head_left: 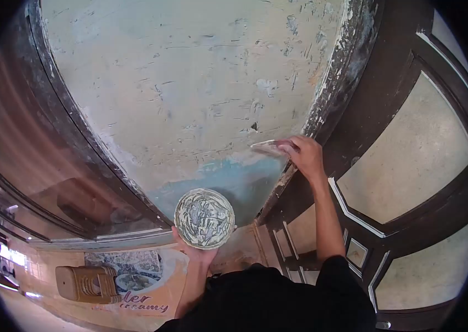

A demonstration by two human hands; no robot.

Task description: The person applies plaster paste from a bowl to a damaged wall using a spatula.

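Observation:
My left hand point(200, 255) grips a round, shallow bowl point(204, 218) from below, its inside streaked with pale, greyish putty. Up and to the right, my right hand point(307, 156) pinches a thin, flat putty scraper point(270, 146) whose blade edge points left, close over the wall. That wall point(189, 110) is coated in uneven off-white filler with scratches and small dark marks. Along its lower part runs a bare blue-green band point(223, 174). My fingers hide most of the scraper's grip end.
Dark, filler-spattered frame strips border the wall on the left point(92, 141) and right point(336, 72). A dark panelled door point(378, 122) stands on the right. Brown stacked stools point(87, 284) and a printed cardboard sheet point(159, 293) are at lower left.

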